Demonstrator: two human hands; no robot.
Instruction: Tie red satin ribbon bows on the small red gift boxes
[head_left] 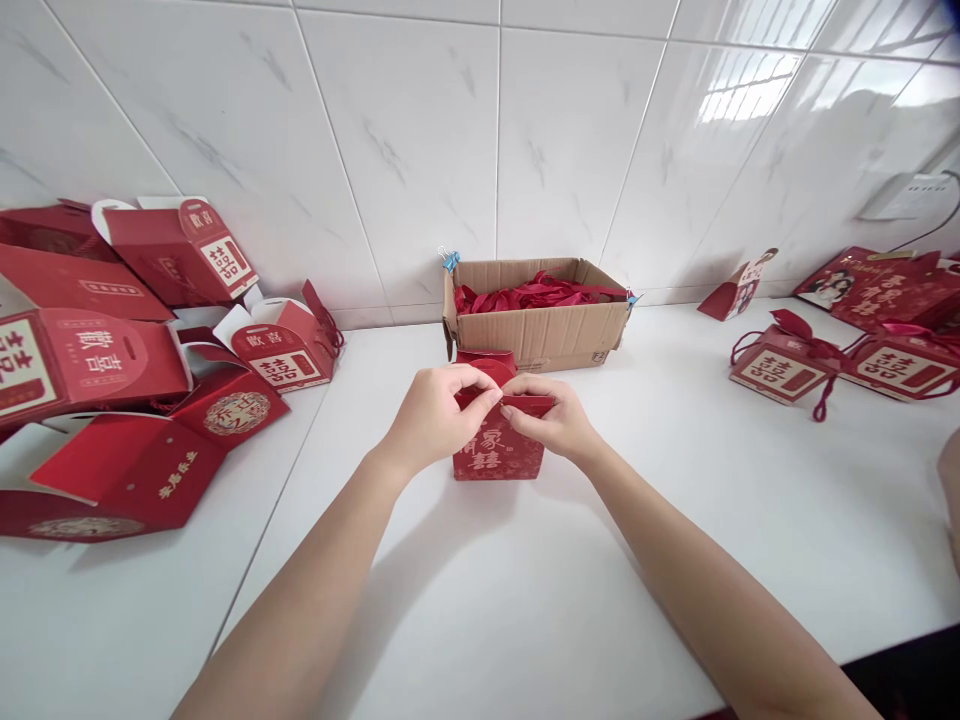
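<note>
A red gift box (499,462) printed with pale Chinese characters stands upright on the white counter in front of me. At its top edge my left hand (448,415) pinches with thumb and forefinger, closed on the box's red card. My right hand (556,422) is closed at the same edge, its thumb tip close to the left thumb. The fingers hide part of the box's front and upper edge. A red flap rises behind the hands. Just beyond stands a cardboard carton (540,335) holding a heap of dark red ribbons (536,293).
Several red boxes (105,365) are piled at the left. On the right are ribbon-tied boxes (786,368), a small wedge-shaped box (739,290) and a larger red printed box (862,285). A tiled wall (420,150) closes off the back. Part of another person's arm (951,490) shows at the right edge.
</note>
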